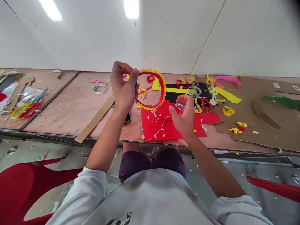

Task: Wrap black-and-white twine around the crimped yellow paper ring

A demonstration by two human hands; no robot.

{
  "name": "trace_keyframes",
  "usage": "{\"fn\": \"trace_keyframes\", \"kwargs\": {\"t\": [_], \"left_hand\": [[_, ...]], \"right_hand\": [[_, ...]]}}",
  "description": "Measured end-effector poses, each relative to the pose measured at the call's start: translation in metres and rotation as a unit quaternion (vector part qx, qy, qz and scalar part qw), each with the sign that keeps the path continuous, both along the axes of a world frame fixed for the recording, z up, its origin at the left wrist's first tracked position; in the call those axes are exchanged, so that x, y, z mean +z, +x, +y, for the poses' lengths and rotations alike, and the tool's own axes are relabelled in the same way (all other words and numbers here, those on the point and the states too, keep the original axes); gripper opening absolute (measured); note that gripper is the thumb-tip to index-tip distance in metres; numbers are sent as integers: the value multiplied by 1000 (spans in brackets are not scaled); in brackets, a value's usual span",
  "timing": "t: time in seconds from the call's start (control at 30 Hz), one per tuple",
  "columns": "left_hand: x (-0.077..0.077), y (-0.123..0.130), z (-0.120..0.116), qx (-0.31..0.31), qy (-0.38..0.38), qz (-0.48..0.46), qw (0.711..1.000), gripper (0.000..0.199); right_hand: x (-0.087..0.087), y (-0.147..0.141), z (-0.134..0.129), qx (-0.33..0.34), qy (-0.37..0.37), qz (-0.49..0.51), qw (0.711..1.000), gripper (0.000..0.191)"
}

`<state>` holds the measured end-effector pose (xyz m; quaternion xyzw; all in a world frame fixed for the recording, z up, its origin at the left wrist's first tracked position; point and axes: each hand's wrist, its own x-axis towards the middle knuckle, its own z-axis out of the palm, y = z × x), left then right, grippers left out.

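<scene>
We have two hands raised over the middle of a plywood desk (58, 115). Our left hand (124, 86) is clenched, its fingers pinching a twisted white-and-dark twine (140, 120) right at the left edge of a round red paper ring trimmed with yellow beads (163, 90). We hold that one ring up above the desk, tilted toward us, and the twine runs down from it across a red card sheet (150, 125). Our right hand (184, 114), curled, grips another stretch of the same twine, just beside the ring.

Under our left forearm lies one black phone (127, 117), near one long brown cardboard strip (93, 118). Toward the far edge of the desk sit one roll of clear tape (100, 88) and one black card sheet (187, 93), with several small red and yellow paper loops around it. One large brown cardboard sheet (253, 134) covers the right end.
</scene>
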<state>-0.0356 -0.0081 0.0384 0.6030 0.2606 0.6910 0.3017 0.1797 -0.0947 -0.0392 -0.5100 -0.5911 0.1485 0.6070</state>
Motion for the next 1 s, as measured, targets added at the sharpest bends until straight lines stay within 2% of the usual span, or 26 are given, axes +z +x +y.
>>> {"fn": "trace_keyframes", "kwargs": {"t": [0.03,0.07,0.1,0.17,0.2,0.27,0.4,0.53,0.7,0.83,1.0], "left_hand": [[0,0,5,-1,12,4,1000,44],[1,1,8,3,19,4,1000,44],[2,3,11,10,25,0,1000,45],[5,6,13,23,32,-7,999,46],[8,8,12,24,35,-5,999,45],[13,8,7,19,35,3,999,41],[25,2,-8,20,2,13,1000,40],[39,-1,-23,41,-28,-19,999,50],[55,7,-39,41,-23,-21,999,49],[63,14,-42,40,-19,-19,999,44],[64,12,-31,14,34,0,999,46]], "right_hand": [[-4,-3,-8,-1,40,-42,998,23],[-7,-7,-17,43,70,-90,993,12],[-10,-11,-25,125,78,-150,978,4],[-15,-20,-35,275,67,-256,924,11],[-17,-24,-37,323,53,-292,899,15],[-21,-31,-35,363,16,-337,868,25],[-26,-40,-23,378,-84,-409,826,43],[-27,-50,-13,359,-119,-442,814,51],[-24,-60,-5,327,-128,-441,826,54],[-20,-66,-1,328,-125,-417,839,37],[-18,-75,2,323,-134,-398,848,24]]}}
